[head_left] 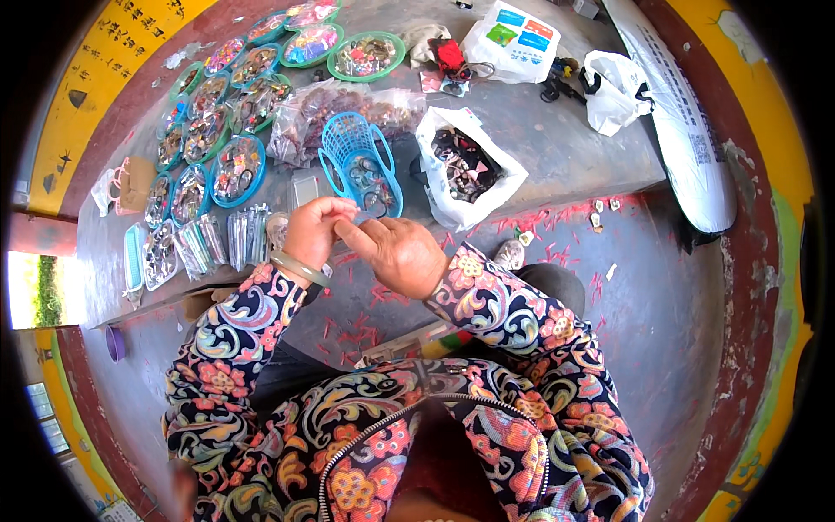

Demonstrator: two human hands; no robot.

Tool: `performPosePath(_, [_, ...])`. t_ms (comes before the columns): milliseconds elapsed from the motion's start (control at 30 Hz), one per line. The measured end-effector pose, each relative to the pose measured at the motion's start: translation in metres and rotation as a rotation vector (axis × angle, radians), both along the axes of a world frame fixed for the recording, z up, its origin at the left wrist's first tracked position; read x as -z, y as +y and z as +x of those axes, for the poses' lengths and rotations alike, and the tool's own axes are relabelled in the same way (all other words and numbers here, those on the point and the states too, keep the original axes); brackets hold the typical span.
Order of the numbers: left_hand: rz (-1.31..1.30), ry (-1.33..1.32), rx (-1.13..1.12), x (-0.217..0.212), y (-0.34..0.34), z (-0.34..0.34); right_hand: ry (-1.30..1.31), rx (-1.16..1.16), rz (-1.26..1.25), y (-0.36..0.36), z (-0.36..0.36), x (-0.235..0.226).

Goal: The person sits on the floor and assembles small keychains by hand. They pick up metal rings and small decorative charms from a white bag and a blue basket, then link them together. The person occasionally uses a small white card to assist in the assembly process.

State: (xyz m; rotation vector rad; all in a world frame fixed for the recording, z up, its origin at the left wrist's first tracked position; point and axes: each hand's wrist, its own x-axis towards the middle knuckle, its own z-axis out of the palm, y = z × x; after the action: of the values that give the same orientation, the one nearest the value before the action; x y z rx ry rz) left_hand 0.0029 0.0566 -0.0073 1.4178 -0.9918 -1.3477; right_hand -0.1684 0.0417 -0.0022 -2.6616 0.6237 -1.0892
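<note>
My left hand [311, 231], with a pale bangle [300, 269] at the wrist, meets my right hand [404, 257] in front of my chest. The fingertips of both are pinched together. Whatever lies between them is too small or hidden to make out. Just beyond the fingers is a blue plastic basket [350, 132] with handles, small pieces lying in it. A white plastic bag [500, 190], filled with dark and pink bow-like accessories [465, 167], stands open to the right of the basket.
Round trays of small trinkets [237, 170] crowd the table's left side, near bundles of thin clear packets [249, 235]. Behind the basket lies a large clear bag [304, 122]. More white bags [613, 96] sit at the far right. Red scraps [557, 252] litter the floor.
</note>
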Motion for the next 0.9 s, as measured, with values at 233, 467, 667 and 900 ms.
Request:
performPosePath(233, [-0.078, -0.122, 0.008, -0.051, -0.002, 0.020, -0.331, 0.426, 0.431, -0.097, -0.050, 0.029])
performPosePath(467, [-0.080, -0.139, 0.142, -0.044, 0.004, 0.010, 0.679, 0.375, 0.256, -0.175, -0.101, 0.213])
performPosePath(667, [-0.088, -0.243, 0.149, -0.024, 0.006, 0.018, 0.686, 0.355, 0.694, -0.091, -0.025, 0.192])
performPosePath(900, [-0.135, -0.294, 0.164, -0.021, 0.008, 0.022, 0.709, 0.304, 0.664, -0.063, -0.027, 0.220])
